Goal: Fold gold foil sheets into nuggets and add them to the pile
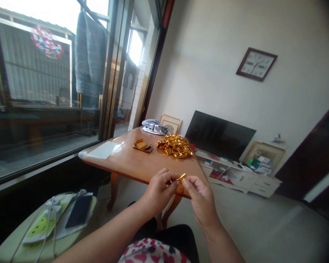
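Observation:
Between the fingertips of both hands is a small piece of folded gold foil paper (182, 176), held just above the table's near edge. My left hand (162, 188) pinches its left end, fingers closed. On the other end, the thumb and fingers of my right hand (199, 195) are pressed together. Beyond them on the wooden table (137, 166) lies a heap of folded gold foil pieces (175, 146). A stack of flat gold-brown paper sheets (143, 146) rests left of the heap.
A white sheet (105, 150) lies at the table's left end, and folded cloth (155, 126) at its far end. Left of me, a stool (13, 248) carries a dark phone (79, 211) and cables. A television (219, 133) stands on a low white cabinet (239, 179).

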Demonstrator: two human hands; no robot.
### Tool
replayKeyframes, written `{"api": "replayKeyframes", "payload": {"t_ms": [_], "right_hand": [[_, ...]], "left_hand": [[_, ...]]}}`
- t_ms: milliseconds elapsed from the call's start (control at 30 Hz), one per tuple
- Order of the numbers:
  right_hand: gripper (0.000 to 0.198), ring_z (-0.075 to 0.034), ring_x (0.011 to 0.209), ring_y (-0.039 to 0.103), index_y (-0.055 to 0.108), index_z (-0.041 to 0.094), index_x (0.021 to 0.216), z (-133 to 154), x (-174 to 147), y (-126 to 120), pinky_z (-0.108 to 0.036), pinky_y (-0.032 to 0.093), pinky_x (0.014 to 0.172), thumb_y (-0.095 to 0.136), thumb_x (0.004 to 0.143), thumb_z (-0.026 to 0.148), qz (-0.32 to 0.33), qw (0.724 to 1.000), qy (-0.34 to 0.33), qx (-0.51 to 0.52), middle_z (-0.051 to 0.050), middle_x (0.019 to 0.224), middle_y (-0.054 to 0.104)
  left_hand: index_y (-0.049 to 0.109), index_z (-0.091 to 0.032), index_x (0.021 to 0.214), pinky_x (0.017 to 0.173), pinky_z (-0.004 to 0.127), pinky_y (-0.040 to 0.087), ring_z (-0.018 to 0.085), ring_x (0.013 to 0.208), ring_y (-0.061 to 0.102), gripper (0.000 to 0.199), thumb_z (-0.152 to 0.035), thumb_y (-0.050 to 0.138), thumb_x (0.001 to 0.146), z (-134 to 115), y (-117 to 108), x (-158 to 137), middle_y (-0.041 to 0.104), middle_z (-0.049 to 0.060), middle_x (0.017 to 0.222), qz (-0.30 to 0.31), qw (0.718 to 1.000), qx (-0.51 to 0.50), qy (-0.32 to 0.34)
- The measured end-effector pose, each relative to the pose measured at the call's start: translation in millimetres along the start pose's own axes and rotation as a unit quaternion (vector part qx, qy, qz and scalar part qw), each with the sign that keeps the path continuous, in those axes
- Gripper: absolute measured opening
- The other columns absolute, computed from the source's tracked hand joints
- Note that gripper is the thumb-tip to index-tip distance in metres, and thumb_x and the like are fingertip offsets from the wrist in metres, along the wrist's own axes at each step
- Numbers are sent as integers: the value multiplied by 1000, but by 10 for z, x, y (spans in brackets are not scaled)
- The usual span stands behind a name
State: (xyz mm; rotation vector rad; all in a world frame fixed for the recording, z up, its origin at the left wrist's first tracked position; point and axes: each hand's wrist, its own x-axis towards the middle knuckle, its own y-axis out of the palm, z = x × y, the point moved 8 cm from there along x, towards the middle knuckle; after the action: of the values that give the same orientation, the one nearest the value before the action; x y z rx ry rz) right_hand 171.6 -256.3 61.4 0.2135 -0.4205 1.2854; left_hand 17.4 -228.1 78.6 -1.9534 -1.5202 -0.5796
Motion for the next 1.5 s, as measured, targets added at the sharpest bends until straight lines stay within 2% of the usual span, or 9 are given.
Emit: {"api": "replayKeyframes", "payload": {"t_ms": [267,567,700,967,1267,1500], "right_hand": [[28,-17,70,56,69,19,90,-23,-8,-10,-28,46,66,69,84,47,-3,1000,2,2,-1,77,65],[29,-19,73,61,68,18,94,-92,-19,-14,-31,48,69,68,86,46,6,1000,13,12,-4,81,68],[28,-18,75,60,68,18,92,-42,-23,-9,-30,48,70,68,86,46,3,1000,0,11,-4,83,68],[26,-15,70,56,68,19,93,-25,-24,3,-26,46,64,70,85,43,3,999,-2,36,-2,79,65],[24,-16,72,56,67,19,90,-5,-31,36,-28,49,68,69,87,43,16,998,-3,57,-1,77,60],[23,-17,74,58,68,20,93,-35,-34,17,-29,48,69,68,87,43,9,999,-11,37,-1,78,62]], "left_hand": [[74,-18,90,73,27,43,17,81,57,15,-24,60,90,21,0,10,59,5,83,8,1000,15,-13],[69,-17,82,73,27,42,17,80,55,16,-22,56,91,-103,3,27,58,5,81,36,998,45,14],[68,-17,87,71,26,42,17,80,55,12,-26,60,90,-83,18,20,58,4,81,33,999,42,12],[67,-17,91,68,25,42,14,73,53,13,-28,61,91,109,84,-18,58,2,78,34,999,-4,-15],[70,-18,100,72,26,43,15,78,55,15,-26,60,92,8,42,-11,56,1,78,29,999,6,22],[72,-19,99,73,27,45,16,79,56,15,-26,61,91,27,35,-8,56,2,80,18,1000,8,18]]}}
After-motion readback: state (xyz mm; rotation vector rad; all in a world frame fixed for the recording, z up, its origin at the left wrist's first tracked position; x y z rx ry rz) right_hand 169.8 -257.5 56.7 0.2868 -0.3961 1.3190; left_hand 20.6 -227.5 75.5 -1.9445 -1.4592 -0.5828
